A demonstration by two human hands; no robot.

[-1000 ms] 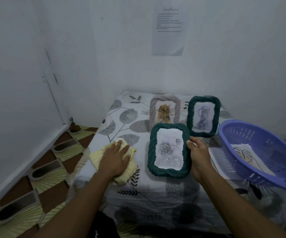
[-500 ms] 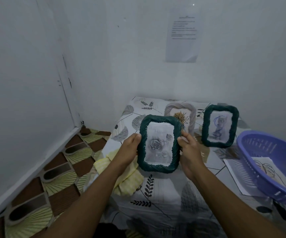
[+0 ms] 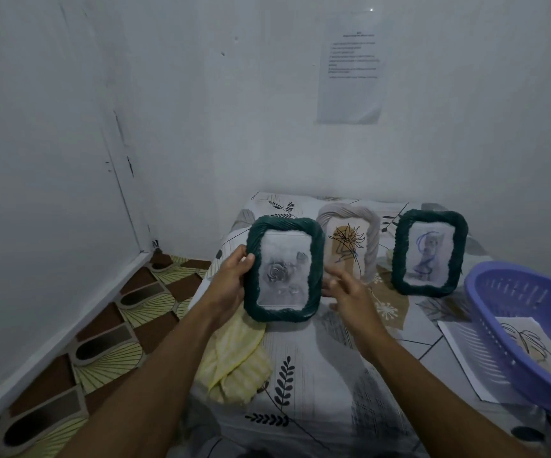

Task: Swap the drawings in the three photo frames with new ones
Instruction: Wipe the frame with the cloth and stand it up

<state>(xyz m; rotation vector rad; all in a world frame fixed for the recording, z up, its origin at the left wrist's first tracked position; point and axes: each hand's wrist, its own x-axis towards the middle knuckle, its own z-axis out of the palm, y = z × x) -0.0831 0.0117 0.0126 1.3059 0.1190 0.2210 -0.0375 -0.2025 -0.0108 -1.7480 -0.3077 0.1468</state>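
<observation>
A dark green frame [image 3: 283, 271] with a grey rose drawing is held upright above the table, facing me. My left hand [image 3: 231, 282] grips its left edge. My right hand [image 3: 347, 289] is just right of the frame with fingers spread, blurred, and I cannot tell if it touches the frame. A beige frame [image 3: 350, 241] with a flower sketch stands behind it. A second green frame [image 3: 429, 252] with a blue figure drawing stands to the right. Loose drawings [image 3: 520, 342] lie in and under the purple basket [image 3: 528, 325].
A yellow cloth [image 3: 234, 361] lies crumpled at the table's left edge. The table wears a leaf-patterned cover [image 3: 317, 375]. White walls close the back and left; a printed sheet [image 3: 350, 66] hangs on the back wall. Patterned floor [image 3: 102, 325] shows at left.
The rose frame was lifted off the table and raised upright. My left hand left the yellow cloth and took the frame's left edge. My right hand has loosened from the right edge.
</observation>
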